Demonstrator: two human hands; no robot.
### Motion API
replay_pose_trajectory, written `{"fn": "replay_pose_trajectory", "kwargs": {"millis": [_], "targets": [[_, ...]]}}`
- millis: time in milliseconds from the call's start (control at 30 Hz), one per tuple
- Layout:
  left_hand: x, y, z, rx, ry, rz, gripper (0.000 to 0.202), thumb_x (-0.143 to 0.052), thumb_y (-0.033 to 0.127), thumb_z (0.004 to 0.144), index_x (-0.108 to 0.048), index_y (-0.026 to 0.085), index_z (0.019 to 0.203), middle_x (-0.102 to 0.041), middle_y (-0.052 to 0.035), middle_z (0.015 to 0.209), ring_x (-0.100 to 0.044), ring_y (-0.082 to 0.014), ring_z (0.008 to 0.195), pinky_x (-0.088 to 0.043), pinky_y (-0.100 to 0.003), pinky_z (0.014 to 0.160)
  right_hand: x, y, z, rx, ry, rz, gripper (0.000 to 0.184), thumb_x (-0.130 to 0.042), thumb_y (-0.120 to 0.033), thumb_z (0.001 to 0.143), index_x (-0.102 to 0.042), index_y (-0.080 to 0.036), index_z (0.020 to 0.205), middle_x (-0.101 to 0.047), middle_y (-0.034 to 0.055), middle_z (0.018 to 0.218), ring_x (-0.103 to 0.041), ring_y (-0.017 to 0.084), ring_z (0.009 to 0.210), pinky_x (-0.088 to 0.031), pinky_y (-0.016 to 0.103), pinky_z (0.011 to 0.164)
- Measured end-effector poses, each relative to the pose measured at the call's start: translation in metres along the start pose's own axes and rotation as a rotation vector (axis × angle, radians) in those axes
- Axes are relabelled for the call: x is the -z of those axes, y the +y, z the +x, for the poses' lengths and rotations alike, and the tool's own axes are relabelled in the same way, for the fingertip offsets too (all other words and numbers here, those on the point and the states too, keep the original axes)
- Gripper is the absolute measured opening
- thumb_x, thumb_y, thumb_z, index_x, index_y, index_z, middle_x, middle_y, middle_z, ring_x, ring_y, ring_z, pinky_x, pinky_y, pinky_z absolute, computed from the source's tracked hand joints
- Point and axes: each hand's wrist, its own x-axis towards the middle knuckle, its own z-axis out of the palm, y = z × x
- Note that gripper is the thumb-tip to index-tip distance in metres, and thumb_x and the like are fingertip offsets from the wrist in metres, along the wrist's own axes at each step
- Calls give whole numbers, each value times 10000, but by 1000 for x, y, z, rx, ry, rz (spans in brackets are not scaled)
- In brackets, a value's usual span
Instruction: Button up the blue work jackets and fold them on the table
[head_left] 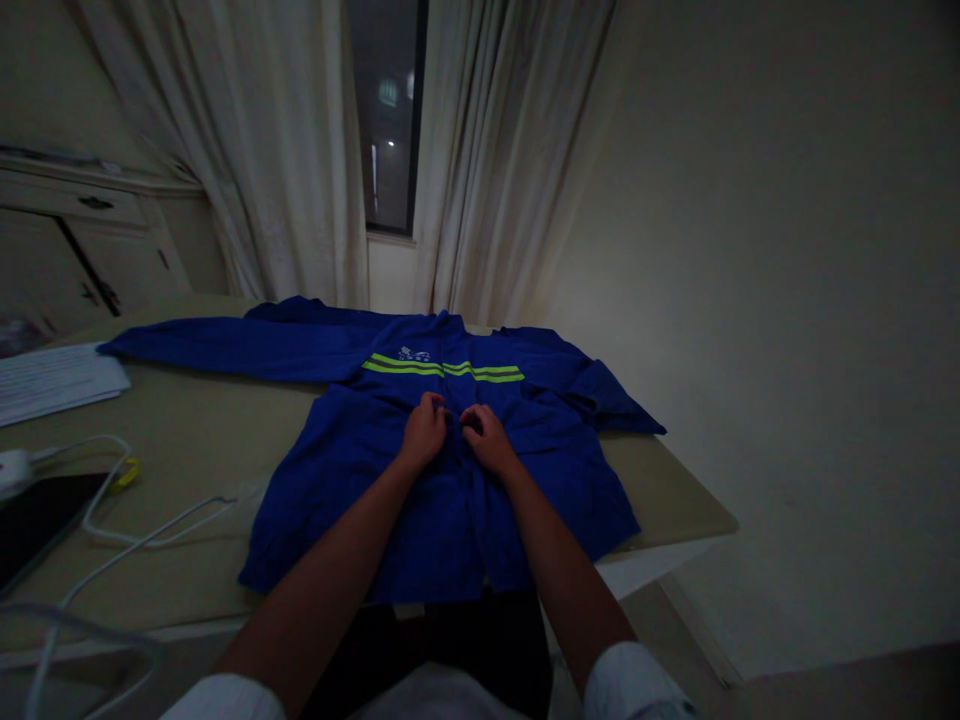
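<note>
A blue work jacket lies spread out front up, its collar toward the window and its left-hand sleeve stretched far out. A yellow-green and grey reflective band crosses its chest, with a small white print above it. Just below the band, at the front opening, my left hand is closed with curled fingers on one side of the placket. My right hand faces it from the other side, thumb and fingers bent together on the cloth. The fingertips are partly hidden, and dim light blurs what they pinch.
The jacket covers much of a beige-topped table, whose right corner is near the wall. On the left are papers, a black phone, and a white cable. Curtains and a cabinet stand behind.
</note>
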Motion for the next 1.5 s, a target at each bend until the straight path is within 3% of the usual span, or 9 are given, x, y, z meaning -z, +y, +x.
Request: {"fn": "replay_pose_trajectory", "kwargs": {"millis": [133, 333, 633, 800, 1000, 1133, 1267, 1367, 1500], "targets": [[4, 3, -10, -141, -33, 507, 403, -524, 243, 970, -569, 139, 1357, -709, -180, 1289, -637, -305, 1234, -460, -425, 1052, 0, 1, 0, 1, -7, -20, 223, -534, -116, 841, -683, -221, 969, -590, 14, 941, -596, 181, 905, -480, 308, 862], [0, 1, -18, -160, -85, 659, 530, -459, 374, 996, -573, 131, 1453, -468, -174, 1612, -403, -329, 1501, -243, -524, 1253, -4, -1, 2, -44, -20, -149, 219, -576, -268, 978, -751, -198, 1089, -692, 69, 1043, -646, 188, 965, -493, 316, 921], [-3, 5, -34, -112, -138, 741, 656, -298, 432, 1039, -437, 88, 1580, -404, -193, 1647, -350, -369, 1529, -196, -598, 1254, 0, -31, 3, -348, -85, -476, 431, -515, -481, 1041, -811, -184, 939, -805, 125, 984, -750, 226, 948, -485, 270, 791], [1, 5, -66, -127, -155, 797, 694, -314, 441, 1028, -390, 48, 1595, -345, -228, 1665, -304, -402, 1547, -200, -667, 1229, 7, -47, 11, -454, -226, -654, 504, -685, -649, 867, -793, -177, 1005, -790, 175, 1062, -745, 300, 1033, -518, 314, 824], [6, 8, -88, -107, -155, 859, 652, -332, 402, 1031, -415, 72, 1587, -343, -261, 1656, -305, -433, 1542, -218, -703, 1204, -9, -43, 26, -407, -194, -679, 361, -770, -390, 810, -738, -177, 1099, -755, 211, 1117, -733, 356, 1049, -535, 411, 856], [11, 18, -77, -146, -212, 883, 626, -406, 372, 1001, -474, 76, 1548, -389, -309, 1614, -369, -504, 1478, -302, -778, 1096, -13, -29, 20, -366, -103, -599, 427, -730, -472, 847, -658, -196, 1166, -709, 192, 1189, -705, 356, 1070, -532, 437, 853], [19, 40, -41, -96, -292, 907, 449, -480, 287, 947, -697, 85, 1283, -643, -310, 1338, -628, -463, 1197, -448, -664, 963, -9, -23, 15, -345, -38, -538, 392, -684, -324, 870, -590, -228, 1238, -658, 160, 1246, -690, 328, 1060, -511, 427, 859], [15, 44, -15, -47, -167, 882, 362, -450, 228, 956, -755, 89, 1093, -730, -254, 1120, -684, -378, 1084, -408, -584, 1021, -5, -18, 16, -345, 68, -522, 411, -616, -178, 860, -578, -230, 1265, -681, 152, 1196, -700, 303, 1025, -495, 393, 856], [0, 20, -3, -181, 52, 789, 356, -468, 280, 988, -693, 115, 1209, -678, -217, 1248, -590, -346, 1214, -415, -480, 1032, 2, -5, 17, -398, 207, -477, 331, -617, -209, 859, -640, -207, 1190, -738, 122, 1085, -706, 277, 985, -493, 352, 857]]}}
